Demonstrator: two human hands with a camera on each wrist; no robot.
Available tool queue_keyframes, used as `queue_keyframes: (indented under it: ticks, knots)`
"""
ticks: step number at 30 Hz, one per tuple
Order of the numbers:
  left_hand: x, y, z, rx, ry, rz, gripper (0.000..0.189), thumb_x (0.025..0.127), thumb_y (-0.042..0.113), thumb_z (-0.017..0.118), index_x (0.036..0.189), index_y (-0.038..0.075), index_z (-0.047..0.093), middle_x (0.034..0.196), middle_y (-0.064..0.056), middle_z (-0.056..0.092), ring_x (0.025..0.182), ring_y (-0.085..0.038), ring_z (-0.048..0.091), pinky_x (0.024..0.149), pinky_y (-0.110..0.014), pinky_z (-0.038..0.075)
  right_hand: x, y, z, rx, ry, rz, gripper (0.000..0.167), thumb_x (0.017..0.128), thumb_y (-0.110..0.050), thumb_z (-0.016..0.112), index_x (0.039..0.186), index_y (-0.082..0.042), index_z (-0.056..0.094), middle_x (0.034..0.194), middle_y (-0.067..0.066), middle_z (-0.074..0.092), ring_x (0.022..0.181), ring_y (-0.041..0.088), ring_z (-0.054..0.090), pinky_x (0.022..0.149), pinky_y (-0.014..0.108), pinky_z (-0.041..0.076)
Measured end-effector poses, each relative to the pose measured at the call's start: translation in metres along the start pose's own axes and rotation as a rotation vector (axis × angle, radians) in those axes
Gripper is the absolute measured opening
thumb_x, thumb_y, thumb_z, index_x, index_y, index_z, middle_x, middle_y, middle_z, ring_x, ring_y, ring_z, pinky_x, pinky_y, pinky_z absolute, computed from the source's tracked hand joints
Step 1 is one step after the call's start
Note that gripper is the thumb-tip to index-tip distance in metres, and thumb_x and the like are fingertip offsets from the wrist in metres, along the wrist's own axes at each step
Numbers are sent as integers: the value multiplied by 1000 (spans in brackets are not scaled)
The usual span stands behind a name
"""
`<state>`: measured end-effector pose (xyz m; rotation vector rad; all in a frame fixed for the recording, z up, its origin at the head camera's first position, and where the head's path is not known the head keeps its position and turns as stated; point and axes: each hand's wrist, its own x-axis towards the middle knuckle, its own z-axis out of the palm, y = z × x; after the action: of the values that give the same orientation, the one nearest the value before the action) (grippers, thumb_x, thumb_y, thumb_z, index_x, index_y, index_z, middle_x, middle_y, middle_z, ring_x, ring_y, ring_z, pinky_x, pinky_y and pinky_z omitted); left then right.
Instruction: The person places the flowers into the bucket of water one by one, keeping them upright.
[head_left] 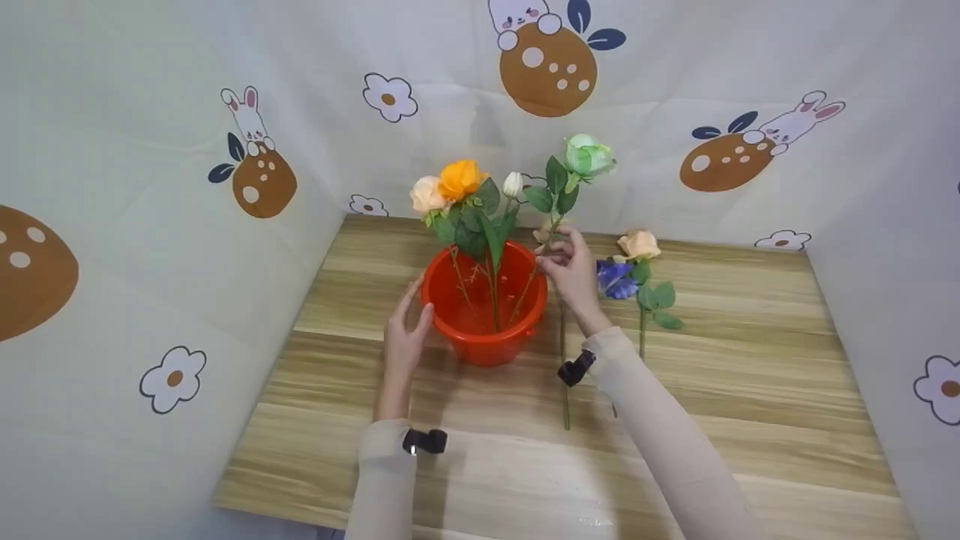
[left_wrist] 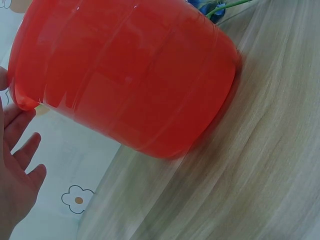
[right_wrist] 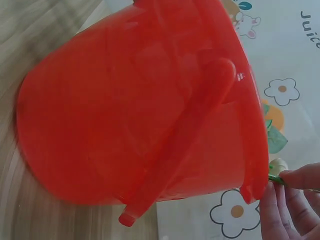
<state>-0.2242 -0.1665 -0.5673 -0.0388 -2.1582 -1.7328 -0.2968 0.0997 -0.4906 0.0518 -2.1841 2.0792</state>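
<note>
Near the far edge of the wooden table (head_left: 750, 360), roughly midway between its left and right sides, a red bucket (head_left: 484, 330) stands upright. Inside it an orange rose (head_left: 460, 178), a cream rose (head_left: 427, 195) and a small white bud (head_left: 512, 184) are held on leafy stems. The left hand (head_left: 405, 334) is placed at the bucket's left wall with fingers straight and relaxed, gripping nothing; whether the fingertips actually touch the wall cannot be told, and in the left wrist view the fingers (left_wrist: 22, 160) are seen spread just beside the rim. The right hand (head_left: 574, 270) is raised at the bucket's right rim, and the stem of a green rose (head_left: 589, 156) is pinched between its thumb and curled fingers; in the right wrist view the fingertips (right_wrist: 292, 200) are closed on the green stem just beside the rim. The bloom stands above the hand, while the stem's lower end runs down over the table toward the near edge. To the right, nearer the far edge, a peach rose (head_left: 639, 244) and a blue flower (head_left: 615, 277) are laid flat on the table, just beside the right hand.
</note>
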Motion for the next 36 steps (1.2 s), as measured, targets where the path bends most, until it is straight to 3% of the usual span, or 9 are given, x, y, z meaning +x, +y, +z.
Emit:
queue_keyframes:
  ticks: [3,7,13,17,20,28,36]
  knots:
    - [0,0,0,-8,-7,-12,48,98,11,62,145,8,52,151,-14,50,149,-33,34,127,-45,22,0,1,1,-15,0,13,37,88,7,67,123,4,55,96,17,68,74,6,65,72,23,61]
    - [0,5,-1,-3,-18,-36,48,98,9,60,145,5,50,153,-15,47,149,-37,32,127,-48,20,2,2,2,-60,-7,4,27,91,2,67,116,6,59,101,21,70,79,9,66,73,27,63]
    - [-5,34,-3,22,-22,-31,47,97,5,61,142,-2,51,150,-19,49,146,-40,35,125,-49,25,5,6,2,-214,7,-36,33,85,3,71,117,6,62,107,23,73,90,25,72,77,21,59]
    - [-7,40,-3,16,-12,-21,47,96,2,60,141,-4,51,148,-22,50,145,-43,36,124,-51,26,7,8,3,-249,12,-50,32,85,1,73,116,6,63,103,23,74,94,30,71,83,27,60]
    - [-6,38,-4,16,-15,-21,47,96,3,61,142,-3,52,148,-20,50,146,-40,37,125,-49,25,9,10,4,-260,18,-40,25,87,-2,74,110,5,66,102,22,73,93,29,70,83,28,59]
    - [-1,6,-1,6,4,-53,48,97,8,62,144,8,53,152,-12,50,149,-34,34,127,-47,21,13,16,10,-309,-35,-47,23,85,0,73,107,7,67,103,23,72,94,33,70,83,32,59]
    - [0,2,-1,37,22,-21,46,97,14,64,142,12,56,149,-9,54,147,-32,38,126,-46,25,17,16,13,-360,-54,-26,29,86,-5,76,112,3,70,107,22,71,95,32,68,85,37,58]
